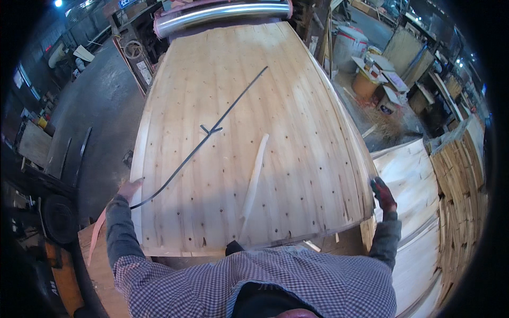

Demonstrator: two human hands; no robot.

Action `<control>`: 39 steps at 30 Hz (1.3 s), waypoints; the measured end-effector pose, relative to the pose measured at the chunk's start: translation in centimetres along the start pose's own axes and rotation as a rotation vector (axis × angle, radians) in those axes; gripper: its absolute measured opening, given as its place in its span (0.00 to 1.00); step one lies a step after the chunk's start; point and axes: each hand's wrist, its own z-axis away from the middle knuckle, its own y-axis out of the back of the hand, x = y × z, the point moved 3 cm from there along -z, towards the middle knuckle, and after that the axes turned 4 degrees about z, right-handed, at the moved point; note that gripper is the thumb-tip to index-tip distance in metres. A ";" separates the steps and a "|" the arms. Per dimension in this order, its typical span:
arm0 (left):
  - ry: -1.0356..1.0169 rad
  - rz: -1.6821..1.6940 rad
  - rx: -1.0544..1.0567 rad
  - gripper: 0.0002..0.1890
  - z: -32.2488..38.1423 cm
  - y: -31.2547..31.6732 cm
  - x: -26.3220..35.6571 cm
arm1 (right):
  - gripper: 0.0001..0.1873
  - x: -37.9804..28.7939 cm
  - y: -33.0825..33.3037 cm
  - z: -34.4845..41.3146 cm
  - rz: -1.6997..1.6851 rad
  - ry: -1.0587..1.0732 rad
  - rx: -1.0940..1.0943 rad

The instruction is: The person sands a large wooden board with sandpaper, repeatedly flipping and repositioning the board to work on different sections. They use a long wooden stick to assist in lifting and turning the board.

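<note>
A large wood veneer sheet (222,99) lies before me on a stack, its far end close to a shiny metal roller (226,16). My left hand (130,189), bare, rests on the sheet's left edge, thumb on top. At the right edge is my right hand (383,194), in a dark and red glove, its fingertips against the stack's side. A thin dark rod (181,166) with a short crosspiece lies diagonally over the sheet, its near end by my left wrist. A pale veneer strip (255,175) lies near the sheet's middle. How firmly either hand grips is hard to see.
More veneer sheets (413,171) and a rough-edged veneer stack (457,198) stand to the right. Beyond are an orange bucket (364,84) and a white drum (350,43). An orange machine part (65,274) is at lower left; a handwheel (133,50) is beside the roller.
</note>
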 end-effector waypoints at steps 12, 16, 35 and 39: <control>0.000 -0.119 0.044 0.23 2.5 2.6 1.9 | 0.22 -8.3 -5.3 12.5 -0.393 -0.104 0.332; -0.002 -0.014 0.061 0.23 3.7 2.2 2.8 | 0.20 -11.7 -5.1 13.0 -0.415 0.123 0.453; -0.156 -0.505 0.375 0.32 -8.8 -0.8 1.5 | 0.38 -8.5 -5.6 -2.2 -0.387 0.145 0.584; -0.479 -0.337 0.345 0.28 -5.6 -8.9 10.6 | 0.33 -15.7 -10.1 1.4 -0.066 0.526 0.619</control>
